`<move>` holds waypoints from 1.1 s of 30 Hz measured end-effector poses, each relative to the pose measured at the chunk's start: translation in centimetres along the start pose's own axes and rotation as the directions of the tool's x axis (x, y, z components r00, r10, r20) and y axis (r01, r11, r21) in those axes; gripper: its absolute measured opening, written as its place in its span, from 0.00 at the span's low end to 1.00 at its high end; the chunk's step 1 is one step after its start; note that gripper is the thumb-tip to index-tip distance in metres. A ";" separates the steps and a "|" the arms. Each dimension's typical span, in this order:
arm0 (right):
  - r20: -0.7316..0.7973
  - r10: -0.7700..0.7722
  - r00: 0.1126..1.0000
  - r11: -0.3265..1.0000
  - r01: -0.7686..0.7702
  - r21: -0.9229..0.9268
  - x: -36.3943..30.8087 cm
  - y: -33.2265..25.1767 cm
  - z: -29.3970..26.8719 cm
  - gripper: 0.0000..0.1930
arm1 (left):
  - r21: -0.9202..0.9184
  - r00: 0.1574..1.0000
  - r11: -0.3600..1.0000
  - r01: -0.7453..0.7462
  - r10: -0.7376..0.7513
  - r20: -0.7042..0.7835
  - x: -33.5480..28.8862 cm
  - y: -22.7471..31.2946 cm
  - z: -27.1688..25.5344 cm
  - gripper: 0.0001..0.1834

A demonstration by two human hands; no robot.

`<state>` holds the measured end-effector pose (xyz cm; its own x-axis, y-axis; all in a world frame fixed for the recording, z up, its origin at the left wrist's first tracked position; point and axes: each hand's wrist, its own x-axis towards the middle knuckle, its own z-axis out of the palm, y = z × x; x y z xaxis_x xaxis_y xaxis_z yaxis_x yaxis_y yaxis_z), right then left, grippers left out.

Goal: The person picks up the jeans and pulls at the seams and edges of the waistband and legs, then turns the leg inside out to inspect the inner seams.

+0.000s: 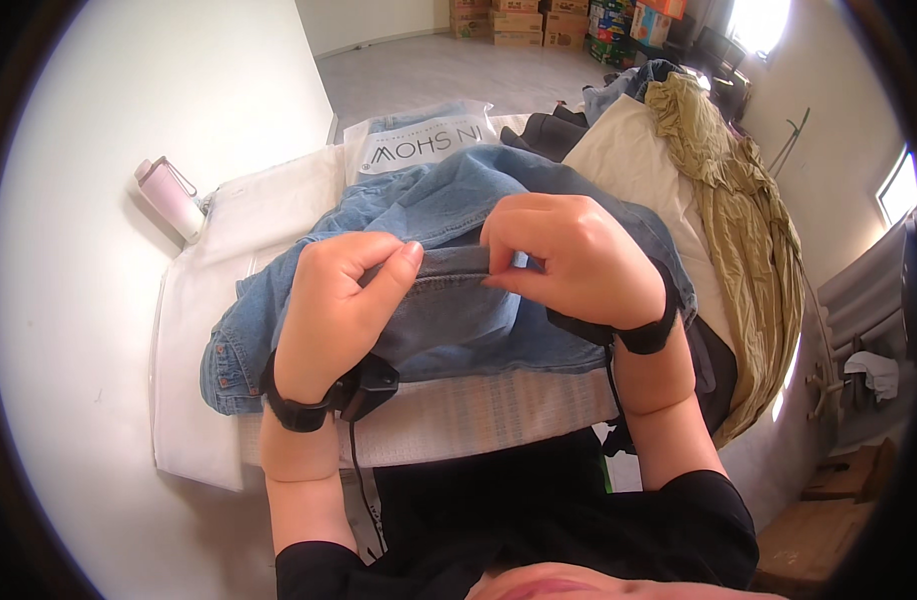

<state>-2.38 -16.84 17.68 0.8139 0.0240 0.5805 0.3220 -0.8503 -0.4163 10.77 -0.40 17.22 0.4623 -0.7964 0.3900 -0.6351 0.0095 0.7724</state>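
Note:
Blue denim jeans [379, 205] lie bunched across the padded table in front of me. My left hand [344, 290] pinches a folded, greyer edge of the denim between thumb and fingers. A short way to the right, my right hand [569, 255] pinches the same edge, so a strip of it runs between both hands. This looks like a hem or cuff turned up, but the frame does not settle which part it is. Both wrists wear black straps with a small device and a cable. Rivets show on the jeans' left end.
A pink bottle [171, 198] stands at the table's left. Behind the jeans lies a clear printed plastic bag [419, 140]. Olive cloth [739, 250] and other clothes pile up at the right. Cardboard boxes [519, 22] are stacked at the far wall.

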 end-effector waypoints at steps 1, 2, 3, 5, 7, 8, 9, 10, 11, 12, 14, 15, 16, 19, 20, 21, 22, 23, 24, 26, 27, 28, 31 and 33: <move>0.004 -0.045 0.999 0.999 0.045 -0.020 -0.1 0.0 0.0 0.06 | 0.011 1.000 1.000 0.006 -0.006 0.003 0.0 0.1 0.0 0.13; 0.003 -0.044 0.999 0.999 0.044 -0.021 -0.1 0.0 0.0 0.06 | 0.022 1.000 1.000 0.011 -0.011 0.006 0.0 0.1 0.1 0.13; 0.001 -0.045 0.999 0.999 0.045 -0.029 -0.1 -0.1 0.1 0.06 | 0.023 1.000 1.000 0.012 -0.012 0.005 -0.1 0.1 0.1 0.13; 0.000 -0.047 0.999 0.998 0.047 -0.037 -0.1 -0.2 0.2 0.06 | 0.027 1.000 1.000 0.016 -0.016 -0.005 -0.1 0.1 0.1 0.13; -0.001 -0.025 1.000 1.000 0.025 -0.001 -0.1 -0.1 0.2 0.07 | 0.036 1.000 0.999 -0.002 0.002 -0.001 0.0 0.3 0.3 0.13; 0.000 -0.025 1.000 1.000 0.025 -0.002 -0.1 -0.2 0.2 0.07 | 0.045 1.000 0.999 -0.019 0.019 0.005 0.0 0.4 0.3 0.13; 0.013 0.021 1.000 1.000 -0.021 -0.023 0.0 -0.3 0.2 0.08 | 0.046 1.000 0.999 -0.017 0.017 0.003 0.0 0.4 0.3 0.13; 0.026 0.067 0.997 0.997 -0.066 -0.045 0.0 -0.4 0.3 0.09 | 0.058 1.000 0.998 -0.017 0.017 0.008 0.0 0.3 0.2 0.13; 0.027 0.066 0.997 0.997 -0.064 -0.043 0.1 -0.7 0.5 0.09 | 0.069 1.000 0.997 -0.017 0.016 0.013 0.0 0.2 0.1 0.13; -0.006 0.128 0.992 0.992 -0.128 -0.024 0.2 -1.0 0.7 0.10 | 0.069 1.000 0.997 -0.015 0.015 0.011 0.0 0.3 0.2 0.13; -0.035 0.188 0.982 0.982 -0.188 -0.001 0.3 -0.9 1.1 0.11 | 0.053 0.999 0.998 -0.035 0.034 0.019 0.0 0.4 0.4 0.13; -0.045 0.154 0.987 0.988 -0.155 0.001 0.3 -0.5 1.2 0.11 | 0.052 0.999 0.998 -0.036 0.035 0.019 0.0 0.4 0.4 0.13; -0.055 0.120 0.991 0.993 -0.120 0.004 0.3 -0.2 1.3 0.11 | 0.055 0.999 0.998 -0.042 0.040 0.031 0.0 0.4 0.4 0.13; -0.012 0.041 0.999 0.999 -0.041 0.009 0.4 1.0 0.4 0.10 | 0.028 0.998 0.998 -0.052 0.051 0.024 0.3 0.2 0.0 0.13; -0.010 0.041 0.999 0.999 -0.041 0.008 0.3 1.1 0.0 0.10 | -0.001 0.998 0.998 -0.057 0.057 0.006 0.5 0.0 -0.3 0.13; -0.007 0.033 0.999 0.999 -0.033 0.011 0.2 0.9 -0.5 0.10 | 0.027 0.996 1.000 0.014 -0.016 0.086 0.6 0.0 -1.3 0.12; -0.003 0.025 1.000 1.000 -0.025 0.014 0.1 0.7 -1.0 0.10 | 0.028 0.997 0.999 0.016 -0.018 0.081 0.6 -0.5 -1.8 0.12; 0.018 0.027 0.999 0.999 -0.028 0.039 0.0 0.6 -1.4 0.11 | 0.013 0.991 1.000 -0.005 0.003 0.131 0.7 -1.1 -2.1 0.12; 0.021 0.025 0.999 0.999 -0.026 0.038 0.0 0.5 -1.7 0.11 | -0.005 0.983 1.000 -0.026 0.027 0.182 0.8 -1.4 -2.4 0.12; 0.037 0.016 0.999 0.999 -0.017 0.033 0.1 0.3 -2.0 0.09 | 0.013 0.975 1.000 -0.020 0.017 0.223 1.0 -1.6 -2.7 0.12; 0.040 0.015 0.999 0.999 -0.016 0.031 0.0 0.4 -2.3 0.09 | 0.047 0.964 0.998 -0.048 0.034 0.263 1.2 -1.9 -2.7 0.12; 0.013 0.015 1.000 1.000 -0.015 0.022 -0.1 0.6 -2.6 0.10 | 0.079 0.952 0.994 -0.076 0.049 0.302 1.4 -2.2 -2.7 0.12; -0.021 0.068 0.997 0.998 -0.068 0.011 -0.4 0.8 -3.8 0.10 | 0.159 0.916 0.986 -0.043 -0.025 0.400 2.2 -3.0 -3.6 0.13; -0.038 0.175 0.984 0.984 -0.175 0.018 -0.5 1.0 -4.4 0.11 | -0.062 0.950 0.995 0.078 -0.056 0.306 2.0 -3.2 -3.2 0.13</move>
<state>-4.56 -19.98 20.04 0.8389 -0.1455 0.5245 0.1833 -0.8318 -0.5239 15.69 -0.04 17.15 0.2850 -0.9426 0.1741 -0.5576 -0.0153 0.8300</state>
